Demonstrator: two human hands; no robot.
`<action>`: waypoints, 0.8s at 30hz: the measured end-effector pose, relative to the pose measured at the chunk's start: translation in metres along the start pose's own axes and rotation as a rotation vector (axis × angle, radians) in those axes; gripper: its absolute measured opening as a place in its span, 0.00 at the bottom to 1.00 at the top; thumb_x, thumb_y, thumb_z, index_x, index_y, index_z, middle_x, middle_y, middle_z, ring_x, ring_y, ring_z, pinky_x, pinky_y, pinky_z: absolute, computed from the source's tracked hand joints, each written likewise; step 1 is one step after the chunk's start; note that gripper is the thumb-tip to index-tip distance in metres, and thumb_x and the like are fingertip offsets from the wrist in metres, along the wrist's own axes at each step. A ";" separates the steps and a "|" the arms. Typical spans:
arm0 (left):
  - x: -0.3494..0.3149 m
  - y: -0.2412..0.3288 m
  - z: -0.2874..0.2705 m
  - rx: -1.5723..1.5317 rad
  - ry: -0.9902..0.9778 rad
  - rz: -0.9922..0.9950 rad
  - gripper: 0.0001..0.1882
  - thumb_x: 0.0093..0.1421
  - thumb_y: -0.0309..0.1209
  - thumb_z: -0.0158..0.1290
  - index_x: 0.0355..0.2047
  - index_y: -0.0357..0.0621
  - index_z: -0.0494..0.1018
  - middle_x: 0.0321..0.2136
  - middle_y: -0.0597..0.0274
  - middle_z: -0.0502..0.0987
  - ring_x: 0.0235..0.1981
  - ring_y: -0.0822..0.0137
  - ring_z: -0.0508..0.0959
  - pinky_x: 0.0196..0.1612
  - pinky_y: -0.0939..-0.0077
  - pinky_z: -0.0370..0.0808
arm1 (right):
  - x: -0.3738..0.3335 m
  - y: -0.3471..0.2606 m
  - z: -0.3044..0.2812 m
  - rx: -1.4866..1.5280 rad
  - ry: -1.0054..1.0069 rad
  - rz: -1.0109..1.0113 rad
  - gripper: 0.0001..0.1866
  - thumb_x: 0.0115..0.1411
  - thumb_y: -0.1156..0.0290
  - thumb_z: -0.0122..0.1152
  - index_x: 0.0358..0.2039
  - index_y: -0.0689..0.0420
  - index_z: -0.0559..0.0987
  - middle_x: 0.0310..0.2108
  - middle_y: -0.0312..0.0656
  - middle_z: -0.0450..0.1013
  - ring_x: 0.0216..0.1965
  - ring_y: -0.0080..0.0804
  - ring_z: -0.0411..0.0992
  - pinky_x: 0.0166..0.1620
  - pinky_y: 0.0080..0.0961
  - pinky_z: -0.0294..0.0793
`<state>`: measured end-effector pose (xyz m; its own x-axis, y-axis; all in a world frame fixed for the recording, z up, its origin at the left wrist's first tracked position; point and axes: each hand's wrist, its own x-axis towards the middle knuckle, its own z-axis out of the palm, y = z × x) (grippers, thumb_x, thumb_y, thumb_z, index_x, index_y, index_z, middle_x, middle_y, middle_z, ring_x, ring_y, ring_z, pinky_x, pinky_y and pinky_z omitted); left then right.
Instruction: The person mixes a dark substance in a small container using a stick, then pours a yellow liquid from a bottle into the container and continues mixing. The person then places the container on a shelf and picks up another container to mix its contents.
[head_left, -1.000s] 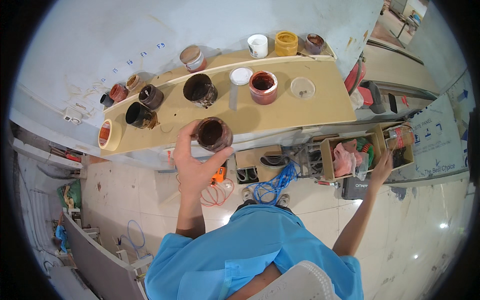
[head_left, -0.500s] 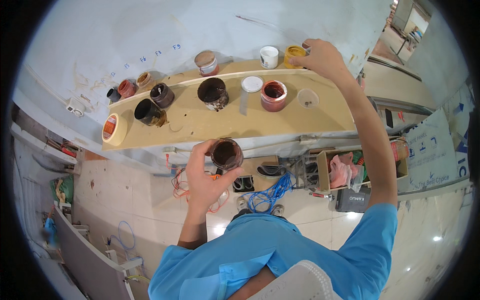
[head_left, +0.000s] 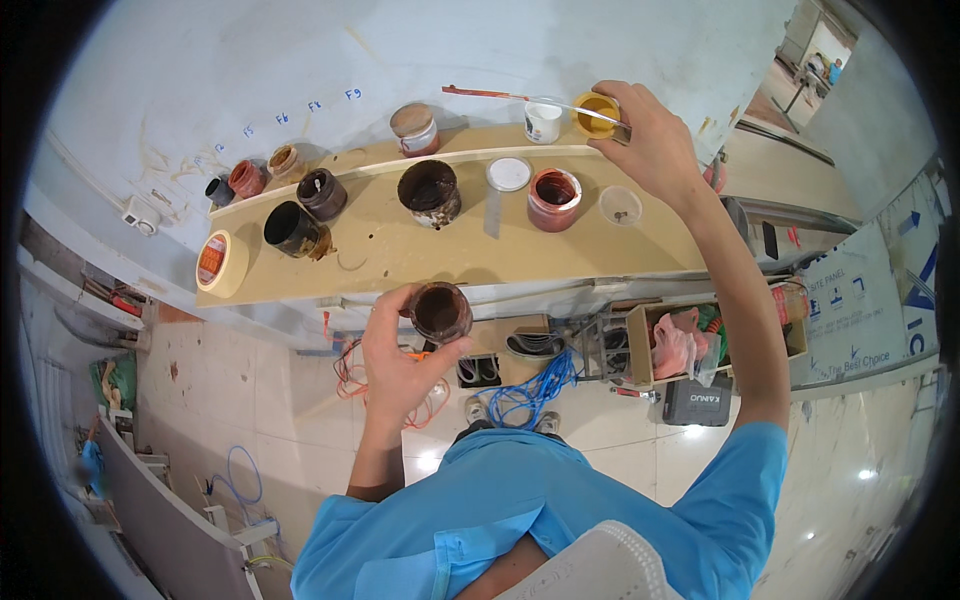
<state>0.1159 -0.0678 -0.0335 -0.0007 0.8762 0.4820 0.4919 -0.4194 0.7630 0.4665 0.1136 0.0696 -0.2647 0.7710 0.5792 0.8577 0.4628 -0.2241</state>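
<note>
In my left hand (head_left: 395, 355) is a dark brown-stained jar (head_left: 452, 330), held upright below the shelf's front edge with its open mouth facing me. My right hand (head_left: 650, 140) grips a thin stick (head_left: 540, 99) with a reddish-brown stained end, which reaches leftward over a white cup (head_left: 543, 125). Its fingers also curl about the right side of a yellow paint jar (head_left: 597, 128); I cannot tell whether that jar is lifted. Nearer on the shelf stand an open red-brown paint jar (head_left: 553, 212), a white round lid (head_left: 509, 174) and a translucent lid (head_left: 621, 206).
The tan shelf (head_left: 400, 260) also carries a large dark pot (head_left: 428, 195), a lidded jar (head_left: 414, 130), several other stained jars and a tape roll (head_left: 222, 264). Below are blue cable coils (head_left: 535, 390), a box of bags (head_left: 640, 345) and a dark case (head_left: 697, 402).
The stick in my right hand has swung down toward me and now crosses in front of the yellow jar. My left hand has shifted slightly left and down with its jar.
</note>
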 end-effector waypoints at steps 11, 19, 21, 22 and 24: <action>-0.008 -0.002 -0.003 0.010 0.012 0.027 0.38 0.46 0.32 0.80 0.56 0.38 0.75 0.48 0.53 0.83 0.47 0.57 0.83 0.54 0.63 0.78 | 0.003 -0.006 0.003 -0.003 0.055 -0.092 0.32 0.60 0.66 0.74 0.64 0.45 0.74 0.47 0.41 0.75 0.41 0.47 0.82 0.42 0.44 0.82; -0.015 0.000 -0.004 0.026 0.013 0.010 0.38 0.46 0.32 0.79 0.56 0.38 0.75 0.48 0.52 0.83 0.47 0.55 0.83 0.54 0.62 0.78 | -0.018 -0.023 -0.012 -0.076 0.144 -0.243 0.37 0.52 0.75 0.76 0.63 0.46 0.74 0.45 0.40 0.73 0.36 0.46 0.81 0.35 0.41 0.82; -0.015 0.001 -0.001 0.008 0.003 0.016 0.38 0.46 0.32 0.79 0.56 0.38 0.75 0.48 0.52 0.83 0.47 0.55 0.83 0.54 0.62 0.78 | -0.024 -0.027 -0.019 -0.097 0.164 -0.272 0.37 0.52 0.75 0.76 0.63 0.45 0.74 0.44 0.40 0.73 0.34 0.45 0.81 0.33 0.40 0.83; -0.015 0.001 0.001 -0.011 -0.006 0.022 0.38 0.46 0.32 0.80 0.56 0.38 0.75 0.48 0.52 0.83 0.47 0.55 0.83 0.54 0.62 0.78 | -0.027 -0.029 -0.023 -0.108 0.170 -0.284 0.37 0.52 0.75 0.75 0.63 0.45 0.74 0.44 0.39 0.73 0.34 0.44 0.80 0.32 0.39 0.83; -0.014 0.002 0.005 -0.020 -0.020 0.031 0.38 0.46 0.32 0.80 0.57 0.39 0.75 0.48 0.53 0.83 0.47 0.55 0.83 0.54 0.62 0.78 | -0.034 -0.033 -0.029 -0.134 0.183 -0.299 0.36 0.53 0.75 0.74 0.63 0.45 0.74 0.44 0.39 0.72 0.33 0.43 0.80 0.31 0.38 0.83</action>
<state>0.1212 -0.0799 -0.0413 0.0321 0.8672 0.4970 0.4742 -0.4509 0.7562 0.4599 0.0589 0.0803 -0.4393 0.5136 0.7371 0.8076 0.5851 0.0736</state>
